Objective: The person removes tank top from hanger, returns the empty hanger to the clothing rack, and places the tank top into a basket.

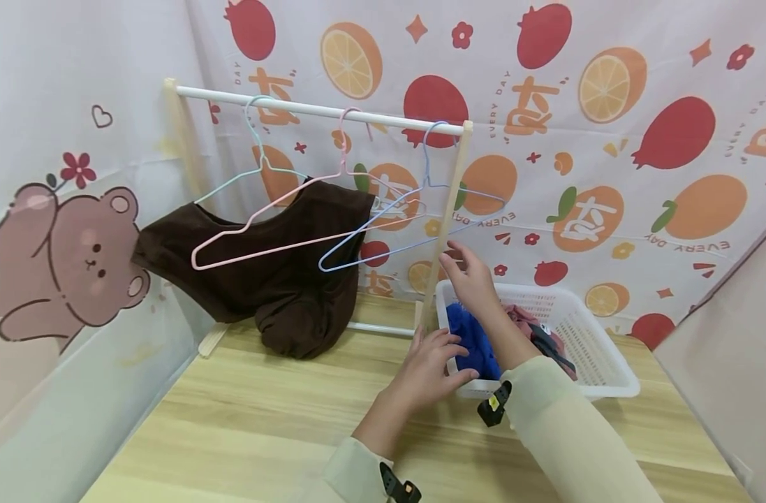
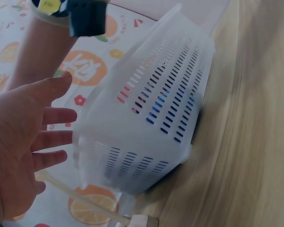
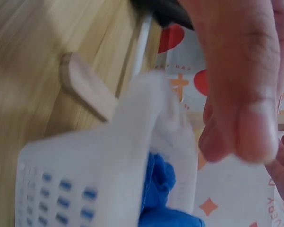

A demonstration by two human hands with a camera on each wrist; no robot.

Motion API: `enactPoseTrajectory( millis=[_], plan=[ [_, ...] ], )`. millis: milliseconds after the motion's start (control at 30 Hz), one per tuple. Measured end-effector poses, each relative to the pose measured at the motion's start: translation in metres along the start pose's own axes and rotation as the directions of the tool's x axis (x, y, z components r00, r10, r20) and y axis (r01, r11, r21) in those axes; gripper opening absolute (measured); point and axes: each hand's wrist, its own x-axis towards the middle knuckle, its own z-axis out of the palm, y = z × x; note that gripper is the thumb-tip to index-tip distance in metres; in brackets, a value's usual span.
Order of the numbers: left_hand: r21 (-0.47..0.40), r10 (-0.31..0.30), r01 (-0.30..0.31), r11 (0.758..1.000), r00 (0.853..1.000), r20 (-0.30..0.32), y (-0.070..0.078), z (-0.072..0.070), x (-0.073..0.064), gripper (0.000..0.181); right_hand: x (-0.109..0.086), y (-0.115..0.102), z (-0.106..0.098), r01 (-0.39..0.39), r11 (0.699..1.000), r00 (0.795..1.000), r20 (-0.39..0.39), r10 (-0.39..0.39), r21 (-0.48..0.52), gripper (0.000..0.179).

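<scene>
My left hand [image 1: 426,367] hovers in front of the basket's near left corner, its fingers spread and holding nothing. Beside the rack's right wooden post [image 1: 447,223] is my right hand [image 1: 473,279], above the basket's left end; its fingers are slightly bent with nothing visible between them. In the right wrist view, the fingers [image 3: 255,94] hang over the rim. The white perforated basket [image 1: 599,328] contains blue cloth [image 1: 473,342] and pinkish-red and dark cloth [image 1: 536,328]. A blue hanger [image 1: 383,262] and a pink hanger [image 1: 295,246] hang bare on the rack.
A dark brown garment [image 1: 263,279] hangs from a mint-green hanger [image 1: 232,180], its lower part near the wooden tabletop [image 1: 244,426]. The white rod [image 1: 320,110] spans the rack's top. A fruit-print curtain [image 1: 602,140] stands behind; a bear-print curtain [image 1: 93,265] is at left.
</scene>
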Motion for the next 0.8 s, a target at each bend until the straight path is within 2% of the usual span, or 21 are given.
enactPoseTrajectory(
  millis=[200,300,400,567,733,800],
  plan=[
    [-0.022,-0.027,0.027,0.999,1.000,0.000,-0.002,-0.009,-0.008,0.040,0.010,-0.003,0.006,-0.057,0.991,0.998,-0.020,0.060,0.125,0.055],
    [-0.024,-0.038,0.037,0.999,0.999,-0.007,-0.010,-0.014,-0.014,0.037,0.013,-0.002,0.007,-0.063,0.987,0.997,-0.028,0.068,0.147,0.054],
    [-0.021,-0.049,0.049,0.999,0.998,-0.027,-0.024,-0.024,-0.021,0.034,0.016,0.000,0.009,-0.058,0.986,0.998,-0.030,0.064,0.153,0.053],
    [0.024,-0.074,0.075,0.997,0.995,-0.072,-0.050,-0.051,-0.037,0.033,0.019,0.002,0.010,-0.042,0.983,0.999,0.002,0.043,0.178,0.051],
    [0.150,-0.076,0.090,0.985,0.993,-0.093,-0.080,-0.084,-0.060,0.031,0.019,0.003,0.008,-0.041,0.985,0.997,0.065,0.030,0.167,0.050],
    [0.210,-0.052,0.077,0.975,0.991,-0.123,-0.094,-0.100,-0.069,0.028,0.019,0.004,0.006,-0.038,0.986,0.997,0.078,0.025,0.165,0.048]
  ],
)
